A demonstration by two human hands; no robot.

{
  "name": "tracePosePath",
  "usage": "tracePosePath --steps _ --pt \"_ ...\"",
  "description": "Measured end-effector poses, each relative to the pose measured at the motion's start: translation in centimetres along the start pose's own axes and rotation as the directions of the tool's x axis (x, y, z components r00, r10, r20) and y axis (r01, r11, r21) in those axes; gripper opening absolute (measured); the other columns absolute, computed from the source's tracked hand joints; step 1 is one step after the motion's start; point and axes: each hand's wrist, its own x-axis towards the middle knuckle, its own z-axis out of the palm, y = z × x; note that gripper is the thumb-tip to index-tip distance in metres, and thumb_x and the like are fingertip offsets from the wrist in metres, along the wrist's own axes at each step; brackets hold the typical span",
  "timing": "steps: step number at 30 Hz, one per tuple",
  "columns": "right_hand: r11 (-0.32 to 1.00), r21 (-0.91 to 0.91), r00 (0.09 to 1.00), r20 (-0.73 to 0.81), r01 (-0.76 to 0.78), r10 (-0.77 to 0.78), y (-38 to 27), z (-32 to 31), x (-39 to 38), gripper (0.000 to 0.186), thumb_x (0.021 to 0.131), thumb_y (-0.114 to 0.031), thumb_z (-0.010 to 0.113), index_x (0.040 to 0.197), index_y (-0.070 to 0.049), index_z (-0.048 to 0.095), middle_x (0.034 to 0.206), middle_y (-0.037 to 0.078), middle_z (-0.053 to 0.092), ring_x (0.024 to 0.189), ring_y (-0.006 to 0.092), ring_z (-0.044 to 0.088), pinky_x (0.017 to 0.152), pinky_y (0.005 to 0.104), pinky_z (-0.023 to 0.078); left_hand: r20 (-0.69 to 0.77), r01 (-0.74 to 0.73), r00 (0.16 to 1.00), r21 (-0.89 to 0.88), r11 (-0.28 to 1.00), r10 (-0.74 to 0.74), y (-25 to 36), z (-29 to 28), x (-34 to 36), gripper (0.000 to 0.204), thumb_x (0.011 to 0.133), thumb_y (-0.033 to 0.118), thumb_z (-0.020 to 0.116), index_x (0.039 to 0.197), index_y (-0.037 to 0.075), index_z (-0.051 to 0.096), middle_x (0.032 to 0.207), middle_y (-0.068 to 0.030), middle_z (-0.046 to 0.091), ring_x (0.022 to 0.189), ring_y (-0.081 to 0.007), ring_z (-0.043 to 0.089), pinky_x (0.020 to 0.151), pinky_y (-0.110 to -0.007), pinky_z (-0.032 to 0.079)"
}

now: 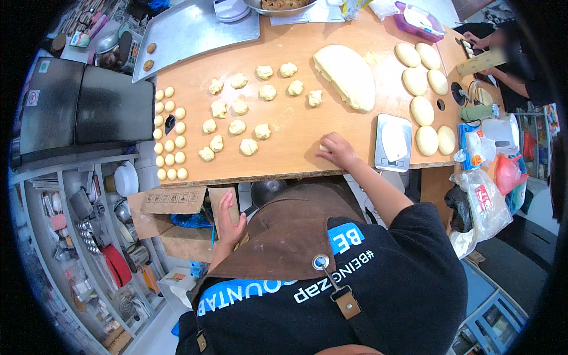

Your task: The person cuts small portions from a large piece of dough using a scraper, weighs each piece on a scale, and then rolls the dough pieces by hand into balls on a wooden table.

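At the table's near edge my right hand (339, 151) is curled over a small piece of dough (323, 148), mostly hidden under the fingers. My left hand (228, 218) hangs below the table edge, empty, fingers stretched and apart. Rough dough lumps (237, 126) lie scattered over the middle of the wooden table (284, 157). Smooth small dough balls (170, 145) stand in rows at the left end. Beyond my right hand lies a big slab of dough (349, 74), its near edge cut. A white scraper (394, 141) rests on the kitchen scale (384, 158) to the right.
Large round dough pieces (422, 110) sit right of the scale. A metal tray (195, 35) with two brown balls is at the far left. Another person (520, 65) works at the right end. Bags (482, 204) hang there. A cardboard box (177, 228) stands below the table.
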Motion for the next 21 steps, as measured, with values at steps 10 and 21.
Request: tracePosePath --steps 10,21 --pt "0.996 0.085 0.997 0.075 -0.028 0.022 -0.5 -0.2 -0.9 0.035 0.071 -0.024 0.076 0.092 -0.003 0.056 0.099 0.015 0.058 0.093 0.0337 0.056 0.079 0.0394 0.048 0.031 0.006 0.999 -0.022 1.0 -0.006 0.4 -0.4 0.7 0.069 0.07 0.0 0.062 0.134 0.002 0.036 0.138 -0.0166 0.04 0.126 -0.0306 0.04 0.097 -0.038 0.04" --pt "0.994 0.108 0.999 0.051 0.006 -0.012 -0.3 -0.5 -0.8 0.035 0.073 -0.023 0.073 0.098 -0.005 0.056 0.101 0.013 0.058 0.098 0.0327 0.055 0.083 0.0406 0.047 0.052 -0.027 0.998 -0.008 1.0 0.028 0.2 -0.4 1.4 0.069 0.072 0.001 0.061 0.136 0.003 0.034 0.14 -0.0166 0.037 0.127 -0.0304 0.038 0.097 -0.038 0.04"
